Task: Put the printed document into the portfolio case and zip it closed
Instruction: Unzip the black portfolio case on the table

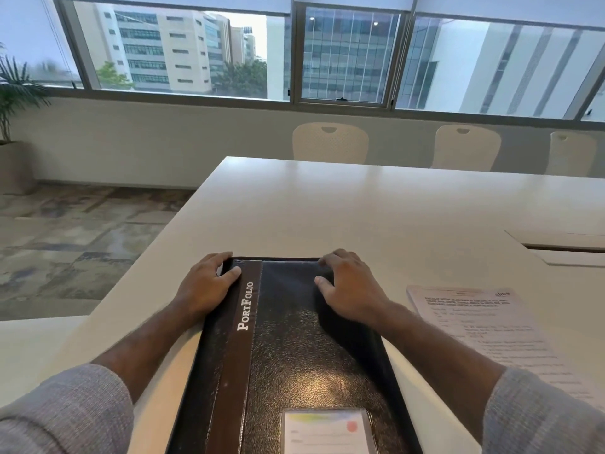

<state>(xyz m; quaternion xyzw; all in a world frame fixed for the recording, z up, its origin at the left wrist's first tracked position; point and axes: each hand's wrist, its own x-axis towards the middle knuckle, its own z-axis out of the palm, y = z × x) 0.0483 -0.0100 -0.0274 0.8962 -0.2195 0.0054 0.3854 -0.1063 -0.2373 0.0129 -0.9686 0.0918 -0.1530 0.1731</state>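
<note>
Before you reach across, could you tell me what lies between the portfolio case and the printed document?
Only bare table lies between the portfolio case and the printed document, as the head view shows.

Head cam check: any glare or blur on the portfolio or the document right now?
Head view: a warm glare patch sits on the portfolio case cover near its label pocket; the printed document text is soft and unreadable; wide-angle distortion bends the window frame; both hands look sharp.

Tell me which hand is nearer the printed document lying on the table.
Right. The right hand grips the portfolio case's far right corner, beside the printed document; the left hand holds the far left corner, across the case.
</note>
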